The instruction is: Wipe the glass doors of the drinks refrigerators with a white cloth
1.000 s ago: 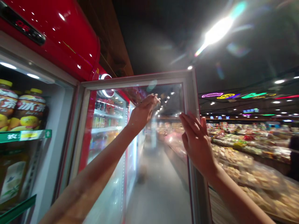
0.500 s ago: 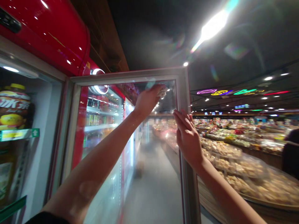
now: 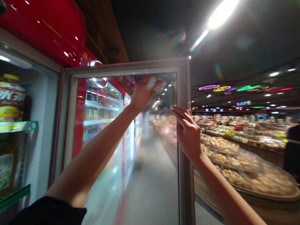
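Observation:
My left hand (image 3: 143, 94) is raised against the upper part of a glass cooler door (image 3: 150, 175), pressing a crumpled white cloth (image 3: 156, 85) to the pane. My right hand (image 3: 187, 132) rests with its fingers apart at the door's right edge, touching the light metal frame (image 3: 185, 162) and the glass. The door stands open, and the aisle shows blurred through its pane.
Inside the open cooler, large juice bottles (image 3: 11, 100) stand on a shelf with a green edge strip (image 3: 16, 126), beneath a red canopy (image 3: 44, 28). Bulk food counters (image 3: 236, 165) curve along the right. A person in dark clothes (image 3: 292, 150) stands at the right edge.
My left hand has slid slightly up the glass, and more of the white cloth shows. The whole view has shifted left, and my dark sleeve has come into view at the bottom.

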`<state>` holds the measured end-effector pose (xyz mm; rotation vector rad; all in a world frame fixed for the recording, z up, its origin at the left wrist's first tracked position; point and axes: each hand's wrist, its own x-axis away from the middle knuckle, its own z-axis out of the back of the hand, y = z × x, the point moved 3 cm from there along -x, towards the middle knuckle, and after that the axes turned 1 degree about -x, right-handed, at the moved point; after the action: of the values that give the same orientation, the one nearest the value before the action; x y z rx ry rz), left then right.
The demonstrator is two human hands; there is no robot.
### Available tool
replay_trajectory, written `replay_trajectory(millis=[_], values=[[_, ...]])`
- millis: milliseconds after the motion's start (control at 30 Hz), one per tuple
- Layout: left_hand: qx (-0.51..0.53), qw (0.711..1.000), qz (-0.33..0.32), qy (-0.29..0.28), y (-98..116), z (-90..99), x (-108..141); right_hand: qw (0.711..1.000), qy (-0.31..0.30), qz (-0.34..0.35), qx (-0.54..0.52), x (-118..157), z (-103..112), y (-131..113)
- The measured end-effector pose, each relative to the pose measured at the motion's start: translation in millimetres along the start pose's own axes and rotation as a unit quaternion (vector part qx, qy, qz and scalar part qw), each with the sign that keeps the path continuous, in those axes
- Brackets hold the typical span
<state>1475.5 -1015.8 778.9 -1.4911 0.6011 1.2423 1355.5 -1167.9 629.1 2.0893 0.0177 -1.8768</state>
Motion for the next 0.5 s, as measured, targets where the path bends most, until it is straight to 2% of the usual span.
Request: replay_trajectory(millis=[67,167,233,300,400,500], values=[[-0.009,1.0,0.01,0.006,7.5,-11.0,-3.7,1.0,0.004,0.0,-0.01,-0.5,0.7,0.3],[-0.01,0.997,-0.076,-0.032,34.6,-27.8,6.3,1.0,0.007,0.007,-0.021,-0.1,1.9,1.2],[-0.005,0.992,-0.118,-0.044,43.5,-26.4,18.3,1.0,0.002,0.008,-0.02,0.3,2.4,1.3],[-0.002,0.988,-0.142,-0.066,40.3,-17.1,26.1,1.0,-0.006,0.002,-0.019,0.3,2.3,0.5],[-0.025,0.995,-0.078,-0.058,23.3,-2.2,20.4,1.0,-0.004,-0.01,-0.019,-0.8,2.2,-2.1],[-0.02,0.999,-0.031,-0.024,22.2,-3.7,8.3,1.0,0.008,-0.012,-0.019,-1.9,3.5,-4.3]])
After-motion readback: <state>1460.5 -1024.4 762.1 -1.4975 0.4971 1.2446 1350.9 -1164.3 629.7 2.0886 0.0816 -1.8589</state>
